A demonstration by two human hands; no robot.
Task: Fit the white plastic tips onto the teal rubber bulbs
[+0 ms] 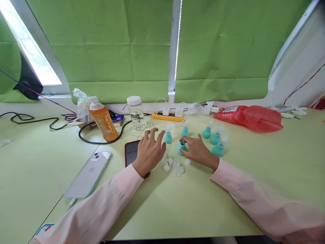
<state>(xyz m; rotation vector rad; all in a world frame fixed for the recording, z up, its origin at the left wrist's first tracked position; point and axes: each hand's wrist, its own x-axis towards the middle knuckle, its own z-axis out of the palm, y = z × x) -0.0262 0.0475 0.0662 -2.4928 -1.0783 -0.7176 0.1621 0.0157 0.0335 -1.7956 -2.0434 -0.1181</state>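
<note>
My right hand (pixel 196 148) has its thumb and fingers around a teal squeeze bulb (pixel 181 147) whose open mouth faces up, with no tip on it. My left hand (pixel 150 150) hovers over the dark phone (pixel 131 152), fingers spread and nothing in them. Just beyond its fingertips stands a teal bulb with a clear tip (pixel 168 136). Several more tipped bulbs (pixel 215 138) stand behind and to the right of my right hand. Small clear and white plastic pieces (pixel 176 163) lie between my hands, with a white cap (pixel 188 161) below the right one.
A pale phone (pixel 88 174) on a cable lies at left. Behind it are a tilted orange drink bottle (pixel 103 122), a clear water jar (pixel 137 115) and black cables. An orange power strip (pixel 167 117) and a red plastic bag (pixel 250 118) sit along the back edge.
</note>
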